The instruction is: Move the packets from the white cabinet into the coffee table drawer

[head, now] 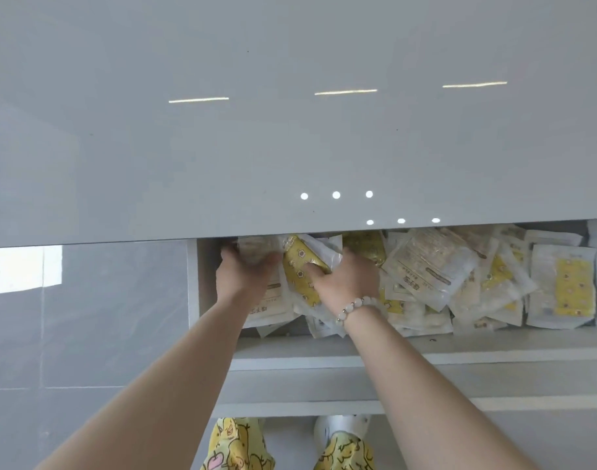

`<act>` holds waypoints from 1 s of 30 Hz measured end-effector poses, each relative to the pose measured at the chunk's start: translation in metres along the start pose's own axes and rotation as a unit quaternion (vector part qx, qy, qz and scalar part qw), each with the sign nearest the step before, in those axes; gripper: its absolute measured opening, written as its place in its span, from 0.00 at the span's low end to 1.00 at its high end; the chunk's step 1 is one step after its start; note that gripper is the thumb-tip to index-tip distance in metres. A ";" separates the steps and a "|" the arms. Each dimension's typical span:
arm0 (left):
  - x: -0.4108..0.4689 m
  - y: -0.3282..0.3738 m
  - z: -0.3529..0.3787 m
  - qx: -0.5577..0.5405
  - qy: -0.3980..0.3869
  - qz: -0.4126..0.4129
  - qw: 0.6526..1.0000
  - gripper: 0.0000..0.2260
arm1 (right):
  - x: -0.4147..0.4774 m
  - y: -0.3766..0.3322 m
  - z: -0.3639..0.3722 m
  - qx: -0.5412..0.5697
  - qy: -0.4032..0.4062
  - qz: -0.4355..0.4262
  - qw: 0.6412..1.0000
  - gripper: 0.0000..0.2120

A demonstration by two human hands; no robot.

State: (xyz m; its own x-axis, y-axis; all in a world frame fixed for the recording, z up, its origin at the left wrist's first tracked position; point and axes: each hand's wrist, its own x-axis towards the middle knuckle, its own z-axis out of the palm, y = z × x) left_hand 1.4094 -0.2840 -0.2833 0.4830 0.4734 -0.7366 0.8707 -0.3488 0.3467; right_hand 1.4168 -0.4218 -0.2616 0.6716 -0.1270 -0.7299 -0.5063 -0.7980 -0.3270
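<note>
1. Grey tiled floor (86,334) fills the left side, with a bright patch of light near the left edge. It borders the white cabinet (290,147), whose glossy top takes up the upper half of the view and mirrors strip lamps and round spots.
2. Below the front edge of that top, an open compartment (202,283) is exposed. Its left wall stands upright just beside the left hand. Its front rim (493,347) runs across the view beneath both forearms.
3. Packets (426,266) fill the compartment from the left wall to the right end, heaped and overlapping, many tilted. The rear of the heap passes under the top's edge and cannot be seen. A large packet with a yellow panel (568,286) lies at the far right, touching its neighbours.
4. Left hand (246,269): fingers curled over a pale packet (256,247) in the rear left corner, grasping it. This area is blurred. Little free room remains between the hand and the left wall.
5. Right hand (348,279): thumb pressed on a yellow packet (298,266) printed with small squares, fingers reaching over its far side, grasping it. A white bead bracelet (356,305) sits on the wrist.
6. Both hands are near each other with the yellow packet between them. The top's edge overhangs just above the fingertips.
7. Yellow patterned trousers (236,446) show at the lower edge, below the cabinet's lower ledge.
</note>
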 end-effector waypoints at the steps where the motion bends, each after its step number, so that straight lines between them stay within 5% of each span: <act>1: -0.001 0.001 0.000 0.010 0.004 0.002 1.000 0.32 | -0.002 0.000 -0.002 -0.032 0.018 0.003 0.999 0.25; 8: -0.008 0.004 -0.003 0.069 0.046 -0.062 0.995 0.40 | -0.011 -0.006 -0.005 -0.114 0.101 0.043 0.987 0.34; 14: -0.044 0.009 -0.027 0.157 0.009 -0.025 0.987 0.34 | -0.048 -0.005 -0.026 -0.152 0.064 0.032 0.986 0.24; 18: -0.097 0.034 -0.064 0.283 -0.030 0.070 0.956 0.21 | -0.085 -0.024 -0.078 -0.168 0.043 -0.021 0.985 0.14; 22: -0.175 0.092 -0.121 0.323 0.024 0.200 0.925 0.14 | -0.146 -0.070 -0.157 -0.118 0.072 -0.146 0.979 0.11; 27: -0.276 0.169 -0.221 0.367 0.135 0.392 0.833 0.17 | -0.253 -0.125 -0.258 -0.170 0.197 -0.288 0.922 0.14; 30: -0.326 0.198 -0.284 0.348 0.193 0.431 0.810 0.17 | -0.312 -0.154 -0.304 -0.203 0.269 -0.344 0.876 0.13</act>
State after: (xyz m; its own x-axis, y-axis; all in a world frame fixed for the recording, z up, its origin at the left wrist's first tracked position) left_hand 1.4509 -0.2777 0.1902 0.9935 -0.0166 -0.1125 -0.0023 -0.9920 0.1261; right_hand 1.4500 -0.4380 0.1990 0.9557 0.2938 -0.0196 0.2790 -0.9249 -0.2583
